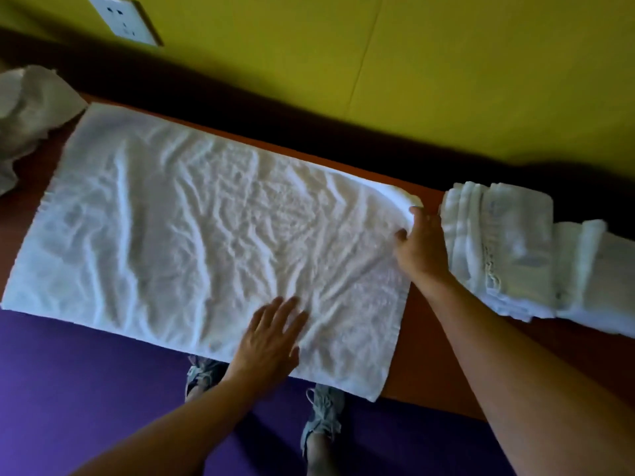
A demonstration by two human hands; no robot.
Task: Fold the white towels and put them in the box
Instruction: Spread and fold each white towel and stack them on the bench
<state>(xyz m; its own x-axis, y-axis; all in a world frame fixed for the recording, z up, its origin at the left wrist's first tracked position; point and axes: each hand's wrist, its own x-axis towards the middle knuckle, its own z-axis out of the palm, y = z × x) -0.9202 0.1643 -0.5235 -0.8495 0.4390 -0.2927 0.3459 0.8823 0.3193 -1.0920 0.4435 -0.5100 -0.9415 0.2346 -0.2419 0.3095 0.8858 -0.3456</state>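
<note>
A large white towel (192, 228) lies spread flat and wrinkled across the brown table (426, 359). My left hand (271, 341) rests flat on the towel's near edge, fingers spread. At the towel's right edge, my right hand (421, 249) has its fingers curled around the far right corner, which is slightly lifted. Right of that hand sits a stack of folded white towels (505, 249). No box is in view.
A crumpled pile of white towels (31, 108) lies at the table's far left. A yellow wall (446, 63) with a white socket (123, 18) runs behind the table. The floor is purple (68, 389), and my shoes (323, 413) stand below the table's near edge.
</note>
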